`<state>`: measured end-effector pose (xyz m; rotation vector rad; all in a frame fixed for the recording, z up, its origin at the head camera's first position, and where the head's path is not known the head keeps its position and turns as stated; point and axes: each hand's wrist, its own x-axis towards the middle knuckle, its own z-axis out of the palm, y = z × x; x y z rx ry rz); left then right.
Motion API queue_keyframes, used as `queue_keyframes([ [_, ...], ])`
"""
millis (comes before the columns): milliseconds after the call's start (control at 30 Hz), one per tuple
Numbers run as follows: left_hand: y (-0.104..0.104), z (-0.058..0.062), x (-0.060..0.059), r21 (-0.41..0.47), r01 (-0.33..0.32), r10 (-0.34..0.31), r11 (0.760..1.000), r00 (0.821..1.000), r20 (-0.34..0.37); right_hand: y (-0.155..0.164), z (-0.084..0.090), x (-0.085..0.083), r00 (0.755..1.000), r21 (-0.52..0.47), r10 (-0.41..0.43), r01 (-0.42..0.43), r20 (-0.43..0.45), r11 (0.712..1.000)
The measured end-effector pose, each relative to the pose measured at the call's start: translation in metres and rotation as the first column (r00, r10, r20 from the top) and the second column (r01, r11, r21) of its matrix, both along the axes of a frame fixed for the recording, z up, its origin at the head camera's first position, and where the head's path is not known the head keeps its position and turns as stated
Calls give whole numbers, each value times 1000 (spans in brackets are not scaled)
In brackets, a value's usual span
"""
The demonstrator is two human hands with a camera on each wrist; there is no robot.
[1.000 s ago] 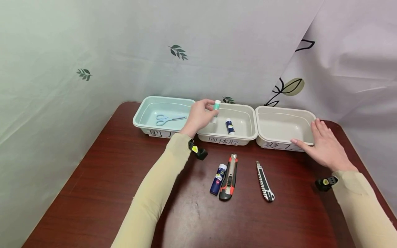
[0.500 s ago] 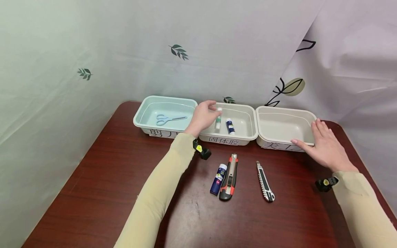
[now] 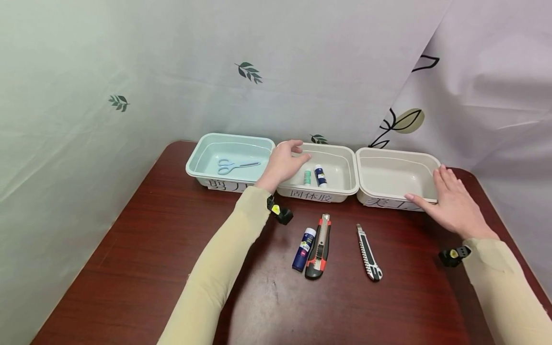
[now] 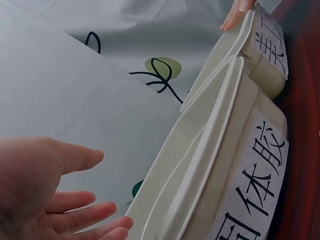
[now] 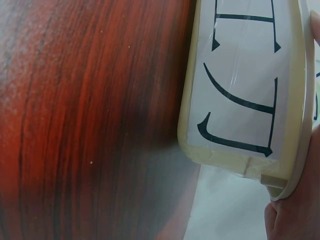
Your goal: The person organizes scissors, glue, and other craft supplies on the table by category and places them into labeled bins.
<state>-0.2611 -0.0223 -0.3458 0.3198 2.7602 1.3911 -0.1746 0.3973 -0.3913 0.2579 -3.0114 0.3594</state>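
In the head view my left hand point(image 3: 283, 163) hovers over the left part of the middle cream bin point(image 3: 340, 191), holding nothing, its thumb and fingers apart. A green glue stick point(image 3: 307, 178) lies in that bin beside a blue glue stick point(image 3: 320, 176) with a white cap. My right hand point(image 3: 459, 206) rests on the right end of the right cream bin point(image 3: 398, 152), fingers straight along the rim and thumb spread at its front edge. On the table lie another blue glue stick point(image 3: 304, 249), a red and black utility knife point(image 3: 318, 247) and a white and black utility knife point(image 3: 368, 253).
A light blue bin point(image 3: 202, 178) at the left holds blue scissors point(image 3: 236, 166). All the bins stand in a row at the back of the dark red table point(image 3: 164, 249), with paper labels on their fronts. A pale patterned curtain point(image 3: 181, 72) hangs behind.
My left hand has let go of the green glue stick, which has dropped into the middle bin. The hand has shifted slightly right. My right hand stays in place.
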Motion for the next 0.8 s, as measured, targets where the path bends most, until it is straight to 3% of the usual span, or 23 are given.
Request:
queue_keyframes([
  [367,-14,-4,20,89,56,-51,994,997,-58,1,-3,-1,1000,-2,5,-5,-11,1000],
  [800,-27,1,47,144,106,-91,984,990,-104,2,-3,-1,1000,-6,1,-1,-7,1000],
])
